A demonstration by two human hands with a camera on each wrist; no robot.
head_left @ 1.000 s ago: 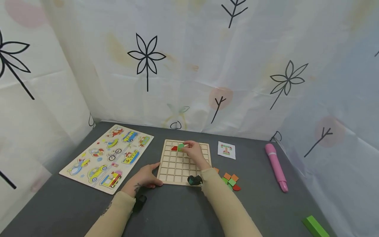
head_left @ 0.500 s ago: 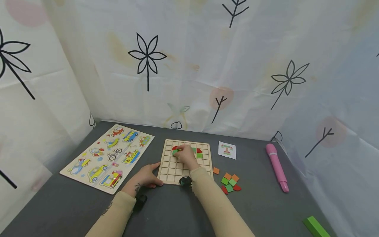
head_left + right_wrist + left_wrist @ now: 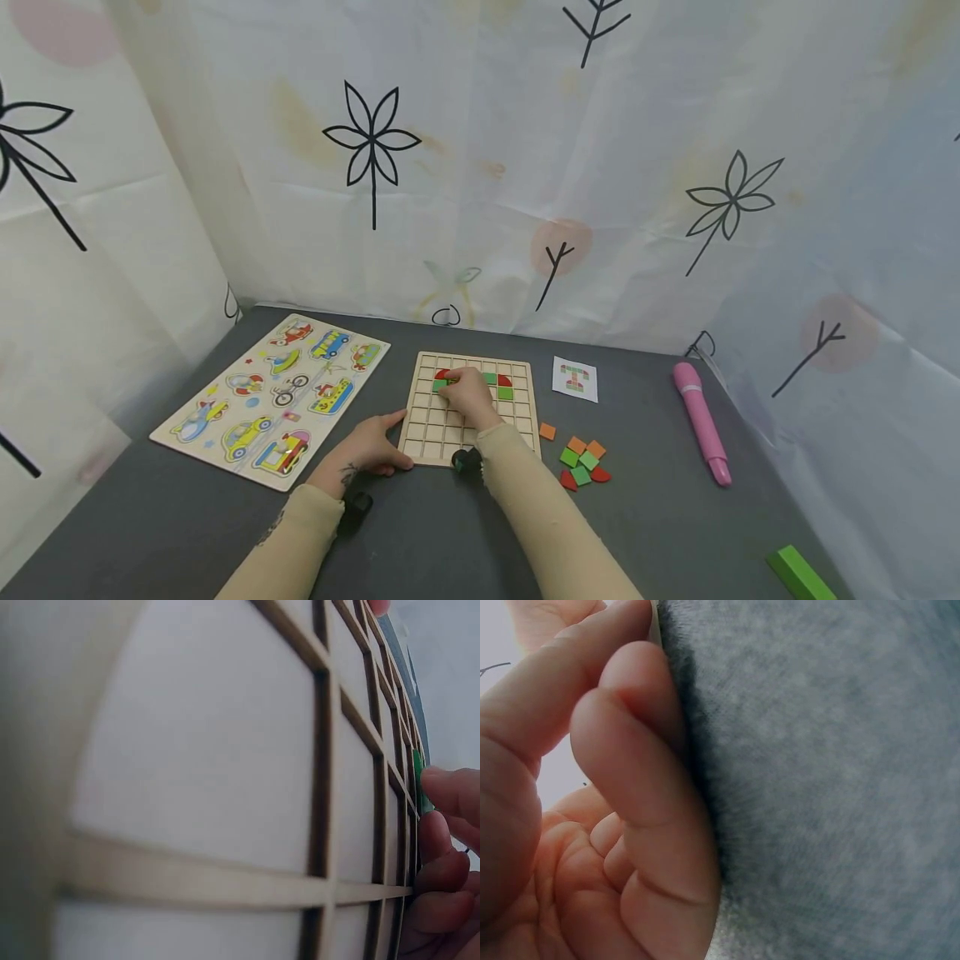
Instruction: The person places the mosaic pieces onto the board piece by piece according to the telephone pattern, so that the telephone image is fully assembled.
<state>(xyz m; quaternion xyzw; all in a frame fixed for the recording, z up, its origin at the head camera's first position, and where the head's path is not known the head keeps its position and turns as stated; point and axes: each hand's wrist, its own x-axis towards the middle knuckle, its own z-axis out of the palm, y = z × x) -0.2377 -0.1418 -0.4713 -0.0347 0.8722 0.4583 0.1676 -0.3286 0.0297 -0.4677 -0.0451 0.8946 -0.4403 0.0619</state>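
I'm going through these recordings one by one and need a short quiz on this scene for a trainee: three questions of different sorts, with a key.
1. True or false: the picture card lies to the right of the grid board.

2. Multiple choice: what does the left hand touch?
A) the pink stick
B) the grid board's edge
C) the green block

3. Short answer: what colour is the single tile lying apart from the loose pile, nearest the grid board?

Key:
1. True
2. B
3. Orange
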